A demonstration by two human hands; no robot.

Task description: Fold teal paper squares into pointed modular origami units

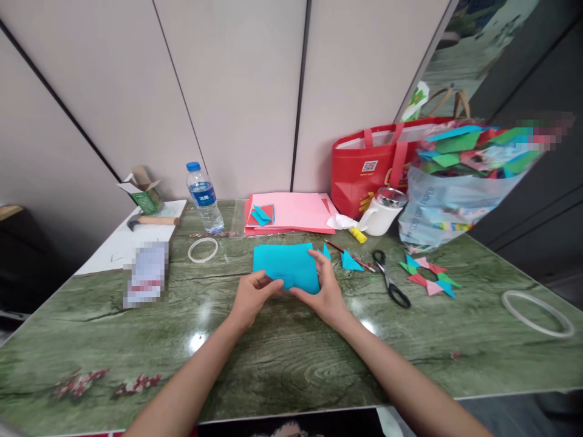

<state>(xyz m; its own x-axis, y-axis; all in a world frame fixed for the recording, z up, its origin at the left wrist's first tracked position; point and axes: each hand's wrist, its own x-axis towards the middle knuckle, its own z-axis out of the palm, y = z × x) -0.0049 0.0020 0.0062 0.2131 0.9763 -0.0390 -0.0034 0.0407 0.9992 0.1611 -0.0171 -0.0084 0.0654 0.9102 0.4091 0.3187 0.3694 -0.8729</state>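
Both my hands hold a blue sheet of paper (285,264) above the middle of the table; it looks folded over, with a second layer showing at its left and top edges. My left hand (252,296) pinches its lower edge between thumb and fingers. My right hand (328,288) grips its right side, thumb at the bottom edge and fingers behind the right end. Just right of the sheet lie small blue folded paper pieces (350,261) and a pencil (339,247). Black-handled scissors (390,280) rest farther right.
A ring of folded coloured paper (429,276) lies right of the scissors. Behind stand a white mug (380,215), red bag (353,176) and plastic bag of coloured paper (449,200). Pink paper sheets (296,209), a water bottle (204,200) and a hammer (155,220) sit at the back.
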